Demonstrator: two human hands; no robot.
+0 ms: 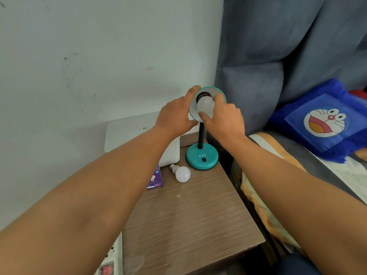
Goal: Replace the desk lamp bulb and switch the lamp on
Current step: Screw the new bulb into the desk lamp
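A teal desk lamp stands at the back of a wooden side table, its round base bearing a black switch and its shade tilted toward me. My left hand grips the shade's left rim. My right hand is closed on a white bulb that sits at the socket inside the shade. A second white bulb lies on its side on the table, left of the base. Neither bulb is lit.
A purple bulb box lies left of the loose bulb. A white flat device leans on the wall behind. The wooden table has a power strip at its lower left. A bed with a blue cartoon cushion is on the right.
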